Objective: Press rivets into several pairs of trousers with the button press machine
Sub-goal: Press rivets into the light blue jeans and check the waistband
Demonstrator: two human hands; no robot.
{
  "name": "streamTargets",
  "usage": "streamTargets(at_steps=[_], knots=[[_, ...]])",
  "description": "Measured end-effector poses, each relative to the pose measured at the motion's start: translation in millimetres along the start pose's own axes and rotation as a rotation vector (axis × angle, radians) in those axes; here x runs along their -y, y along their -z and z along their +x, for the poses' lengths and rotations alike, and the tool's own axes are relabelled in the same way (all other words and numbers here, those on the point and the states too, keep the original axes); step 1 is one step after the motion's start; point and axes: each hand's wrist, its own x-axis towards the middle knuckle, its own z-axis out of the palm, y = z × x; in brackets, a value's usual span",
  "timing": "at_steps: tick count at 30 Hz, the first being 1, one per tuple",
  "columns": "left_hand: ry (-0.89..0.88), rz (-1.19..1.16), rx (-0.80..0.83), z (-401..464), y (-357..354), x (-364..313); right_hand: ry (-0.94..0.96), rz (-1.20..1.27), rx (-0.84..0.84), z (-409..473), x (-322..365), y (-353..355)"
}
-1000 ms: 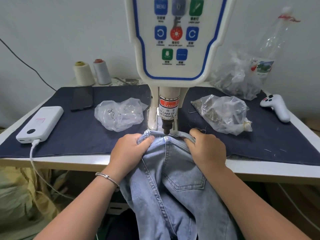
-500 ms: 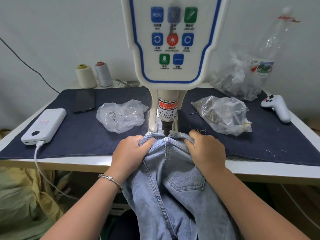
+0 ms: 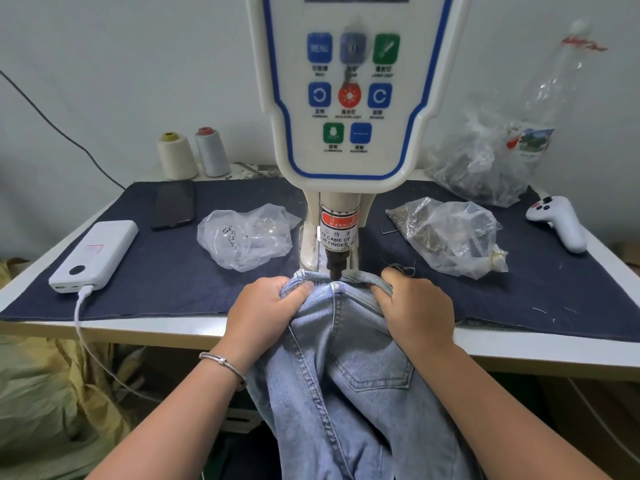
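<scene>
Denim, pale blue and soft, made up the trousers [image 3: 349,368], which hung limp and wanted gripping at the stiffer waistband. Left hand [image 3: 266,313] and right hand [image 3: 415,306] pinched that band with curled fingers either side of the press punch [image 3: 335,265], the steel tip just above it.

My left hand [image 3: 266,308] & right hand [image 3: 414,306] flank the punch [image 3: 335,263], w/ only a narrow gap of waistband [image 3: 341,276] between them, right under the tip. The press head [image 3: 349,98] blocks anything coming from above. Left of me: bare cloth [image 3: 166,271] up to the clear bag [image 3: 244,237], then power bank [image 3: 93,256] at the edge. Right: bag of rivets [image 3: 450,237] sits near my knuckles; open cloth beyond it toward the controller [image 3: 557,221].
</scene>
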Motion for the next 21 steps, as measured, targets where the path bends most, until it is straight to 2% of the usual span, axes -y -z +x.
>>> streamTargets(at_steps=[14, 18, 21], knots=[[-0.01, 0.001, -0.004, -1.0, 0.5, -1.4, 0.008, 0.025, -0.048, -0.6, -1.8, -3.6], [-0.037, 0.017, -0.01, -2.3, 0.2, -5.5, 0.001, 0.075, -0.089, -2.1, 0.1, -1.6], [-0.039, 0.009, -0.043, -4.0, -0.3, -10.3, -0.068, 0.209, -0.04, 1.3, 9.9, 5.9]])
